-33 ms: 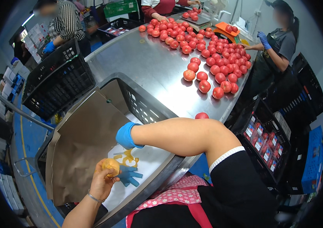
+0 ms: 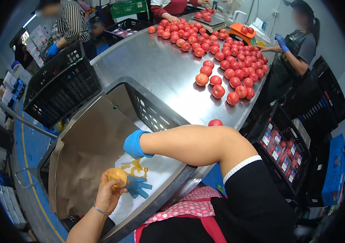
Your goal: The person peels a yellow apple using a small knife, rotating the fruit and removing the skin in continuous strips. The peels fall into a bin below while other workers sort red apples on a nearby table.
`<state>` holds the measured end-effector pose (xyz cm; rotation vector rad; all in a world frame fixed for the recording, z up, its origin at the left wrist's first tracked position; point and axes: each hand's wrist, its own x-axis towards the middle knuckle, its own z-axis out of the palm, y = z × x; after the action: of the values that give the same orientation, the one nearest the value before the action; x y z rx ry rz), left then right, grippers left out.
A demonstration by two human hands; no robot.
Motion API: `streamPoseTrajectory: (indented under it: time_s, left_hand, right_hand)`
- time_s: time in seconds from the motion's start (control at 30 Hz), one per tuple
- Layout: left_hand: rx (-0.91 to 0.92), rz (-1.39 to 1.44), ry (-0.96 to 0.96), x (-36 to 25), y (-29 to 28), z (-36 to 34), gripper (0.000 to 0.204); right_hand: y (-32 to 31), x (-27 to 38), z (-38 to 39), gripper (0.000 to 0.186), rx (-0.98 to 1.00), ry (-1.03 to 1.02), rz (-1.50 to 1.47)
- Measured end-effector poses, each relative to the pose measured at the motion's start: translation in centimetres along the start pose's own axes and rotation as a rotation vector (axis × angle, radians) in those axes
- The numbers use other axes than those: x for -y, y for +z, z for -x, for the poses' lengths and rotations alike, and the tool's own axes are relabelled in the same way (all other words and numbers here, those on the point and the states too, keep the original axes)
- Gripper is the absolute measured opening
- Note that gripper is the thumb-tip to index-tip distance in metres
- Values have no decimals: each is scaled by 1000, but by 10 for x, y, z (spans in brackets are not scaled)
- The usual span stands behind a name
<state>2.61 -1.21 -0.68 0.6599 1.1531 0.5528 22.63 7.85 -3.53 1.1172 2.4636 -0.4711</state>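
My left hand (image 2: pixel 108 190), bare with a bracelet at the wrist, is closed round a round yellow-orange fruit (image 2: pixel 117 177). The fruit looks peeled; its exact kind is unclear. My right hand (image 2: pixel 136 144) wears a blue glove and is bent at the wrist over the same crate, its fingers hidden from view. Yellow strips of peel (image 2: pixel 139 166) lie below it on white paper (image 2: pixel 166 167) inside the crate. Beside the fruit, a loose blue glove (image 2: pixel 141 187) rests on that paper with its fingers spread.
The black crate (image 2: pixel 176 117) is lined with brown cardboard (image 2: pixel 87 154). Beyond it, many red tomatoes (image 2: pixel 233 73) cover part of a steel table (image 2: pixel 140 60). Packed trays (image 2: pixel 282 156) fill a crate at right. Another black crate (image 2: pixel 63 87) stands at left; several co-workers surround the table.
My left hand and the fruit shift very slightly left. My right hand stays where it was.
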Motion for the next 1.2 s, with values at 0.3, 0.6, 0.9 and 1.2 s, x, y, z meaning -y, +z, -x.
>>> streamPoseTrajectory:
  time_s: [0.3,0.6,0.9,1.2]
  left_hand:
    - [131,273,23,-4,-22,-13,35]
    - [51,362,60,-14,-28,-7,40]
    - [53,364,71,-13,-25,-8,39]
    - [173,615,28,-17,-25,-4,30]
  right_hand:
    - [-1,4,7,26,-47,-5,-251]
    - [-29,42,18,31,-65,168,-603]
    - [-14,44,17,31,-233,73,-707]
    - [-9,53,23,32,-271,27,-890]
